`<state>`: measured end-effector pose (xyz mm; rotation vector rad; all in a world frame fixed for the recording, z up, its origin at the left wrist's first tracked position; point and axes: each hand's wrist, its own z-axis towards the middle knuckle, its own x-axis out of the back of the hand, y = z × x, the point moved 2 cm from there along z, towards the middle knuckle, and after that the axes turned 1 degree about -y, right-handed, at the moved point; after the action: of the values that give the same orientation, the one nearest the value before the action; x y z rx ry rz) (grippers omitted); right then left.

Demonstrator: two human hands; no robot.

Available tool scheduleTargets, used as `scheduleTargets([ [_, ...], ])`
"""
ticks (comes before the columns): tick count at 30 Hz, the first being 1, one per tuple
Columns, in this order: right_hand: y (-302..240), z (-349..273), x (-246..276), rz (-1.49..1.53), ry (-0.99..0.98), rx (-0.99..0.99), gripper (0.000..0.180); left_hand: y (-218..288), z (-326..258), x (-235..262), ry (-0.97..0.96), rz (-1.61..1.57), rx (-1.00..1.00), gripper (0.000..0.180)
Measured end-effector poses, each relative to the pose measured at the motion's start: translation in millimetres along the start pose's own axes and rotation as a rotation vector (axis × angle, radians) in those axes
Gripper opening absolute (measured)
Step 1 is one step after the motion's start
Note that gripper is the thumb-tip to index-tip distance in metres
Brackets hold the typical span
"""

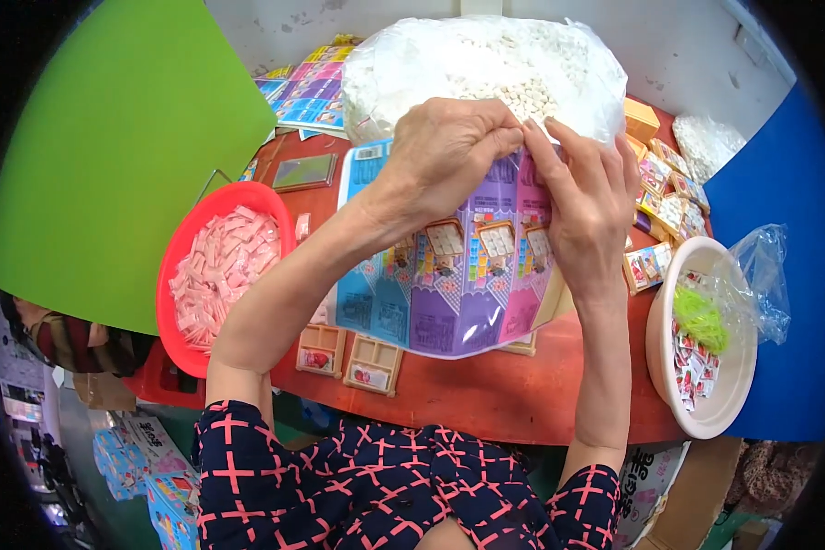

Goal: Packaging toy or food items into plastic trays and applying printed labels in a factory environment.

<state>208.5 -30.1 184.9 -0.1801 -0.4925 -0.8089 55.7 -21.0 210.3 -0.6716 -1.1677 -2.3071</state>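
In front of me hangs a glossy sheet of printed stickers (449, 293) in blue, purple and pink, its lower edge curling above the table. My left hand (454, 151) is closed in a pinch at the sheet's top edge. Close beside it, my right hand (591, 188) pinches the same edge between thumb and fingers. The fingertips nearly meet; whether a single sticker is between them I cannot make out. Small beige compartment trays (373, 365) with little red-and-white packets lie below the sheet, and some of them are partly hidden by it.
A red basin (167, 284) of pink packets stands left, and a cream basin (655, 357) with packets and bright green strands stands right. Behind my hands is a plastic bag (486, 60) of white pieces. Packed trays (674, 211) pile up at the back right; more sheets (312, 87) lie back left.
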Motion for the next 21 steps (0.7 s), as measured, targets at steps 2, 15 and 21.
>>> scheduleTargets([
  [2,-1,-7,5,-0.037,-0.013,0.015,0.032,-2,0,-4,-0.026,-0.021,0.047,0.019],
  [15,7,-1,7,0.29,-0.007,-0.082,0.035,2,-6,-2,-0.062,-0.203,0.033,0.02],
  [21,-7,-9,3,0.224,0.111,0.07,0.035,-1,-15,0,-0.069,-0.449,0.151,0.02],
])
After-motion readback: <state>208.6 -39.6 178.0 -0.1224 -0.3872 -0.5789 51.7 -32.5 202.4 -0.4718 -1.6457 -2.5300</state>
